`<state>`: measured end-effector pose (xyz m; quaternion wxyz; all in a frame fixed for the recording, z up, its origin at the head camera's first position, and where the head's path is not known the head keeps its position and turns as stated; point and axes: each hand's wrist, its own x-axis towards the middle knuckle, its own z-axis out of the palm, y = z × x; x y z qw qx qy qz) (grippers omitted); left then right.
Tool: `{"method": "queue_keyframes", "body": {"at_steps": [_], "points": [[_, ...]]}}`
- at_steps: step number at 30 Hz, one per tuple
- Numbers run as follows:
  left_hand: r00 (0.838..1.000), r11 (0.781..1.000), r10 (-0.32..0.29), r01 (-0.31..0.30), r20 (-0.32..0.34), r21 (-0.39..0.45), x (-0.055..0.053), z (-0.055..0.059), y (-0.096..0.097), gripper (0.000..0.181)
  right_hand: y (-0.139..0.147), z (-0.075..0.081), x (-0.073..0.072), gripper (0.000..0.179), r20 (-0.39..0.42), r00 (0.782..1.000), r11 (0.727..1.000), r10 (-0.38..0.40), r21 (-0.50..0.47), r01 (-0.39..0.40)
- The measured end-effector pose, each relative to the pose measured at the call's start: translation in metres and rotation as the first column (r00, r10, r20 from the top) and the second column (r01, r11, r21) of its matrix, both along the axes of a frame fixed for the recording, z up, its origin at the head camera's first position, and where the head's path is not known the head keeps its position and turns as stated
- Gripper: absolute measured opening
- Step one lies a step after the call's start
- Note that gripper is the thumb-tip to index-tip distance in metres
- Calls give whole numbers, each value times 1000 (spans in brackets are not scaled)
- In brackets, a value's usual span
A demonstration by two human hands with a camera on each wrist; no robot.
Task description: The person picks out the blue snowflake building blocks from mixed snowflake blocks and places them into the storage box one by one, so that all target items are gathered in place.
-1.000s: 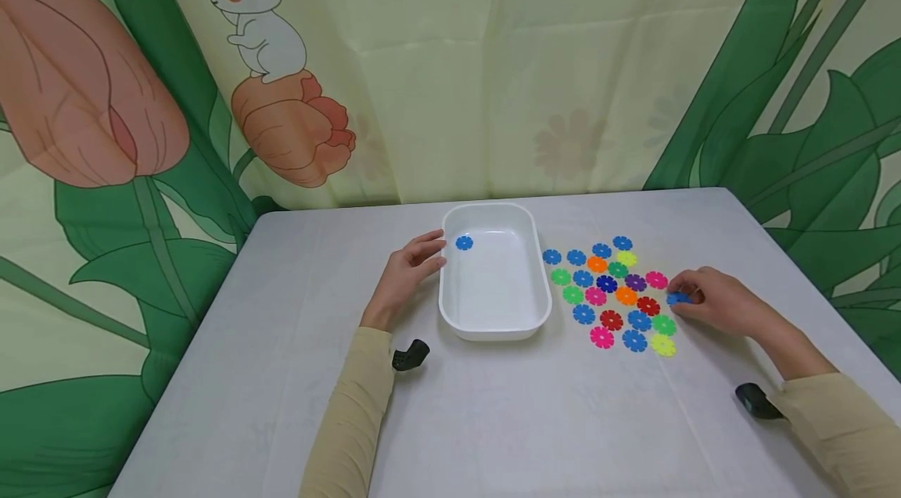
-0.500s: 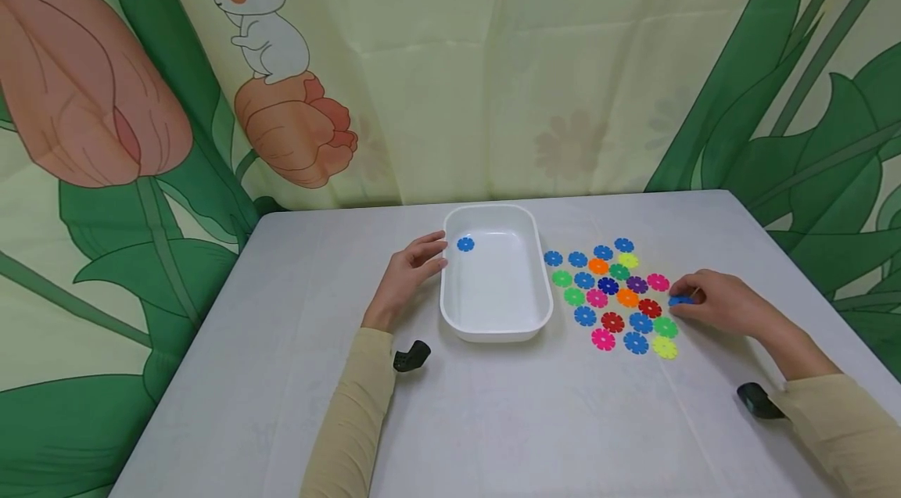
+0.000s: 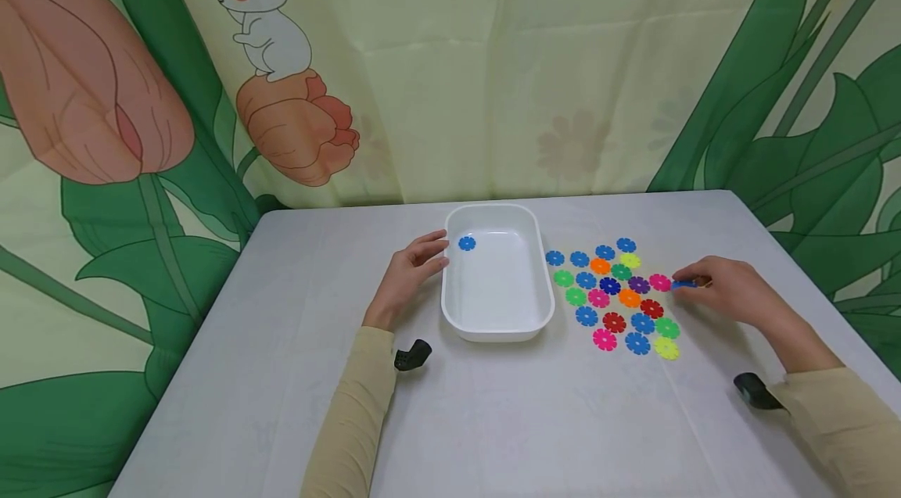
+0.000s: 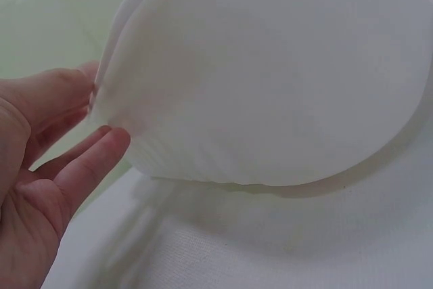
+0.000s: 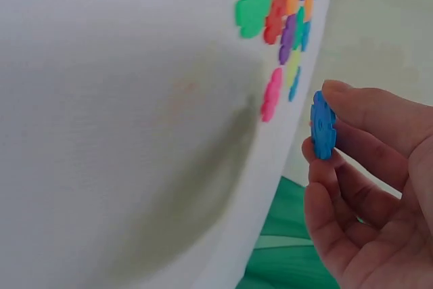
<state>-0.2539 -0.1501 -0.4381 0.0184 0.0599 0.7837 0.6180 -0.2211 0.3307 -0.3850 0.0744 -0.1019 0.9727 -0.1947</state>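
Observation:
My right hand pinches a blue notched plastic snowflake disc between thumb and fingers. In the right wrist view the disc stands nearly edge-on, above the table, with the hand's shadow lying apart from it. A pink snowflake disc lies just left of the held one in the head view. My left hand touches the left side of a white rectangular tray. Its fingers lie fairly straight against the tray's outer wall and rim. One blue snowflake disc lies inside the tray, near its far left corner.
Several loose snowflake discs in blue, green, orange, red, purple and yellow, such as a dark blue disc, lie flat right of the tray. The white-covered table ends at a printed curtain behind it.
My right hand has risen slightly, and the blue snowflake disc in it has turned more edge-on to the head view. The left hand stays at the tray's side.

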Motion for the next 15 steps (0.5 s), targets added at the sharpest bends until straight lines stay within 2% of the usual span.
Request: {"method": "queue_keyframes", "body": {"at_steps": [13,15], "points": [[1000,1000,-6,6,-14,1,-1,-1,-1,36,-36,28,1,44,-167,985,995,-39,-98,22],[1000,1000,-6,6,-7,-1,0,2,0,35,-43,32,1,45,-183,982,993,-44,-115,23]]}}
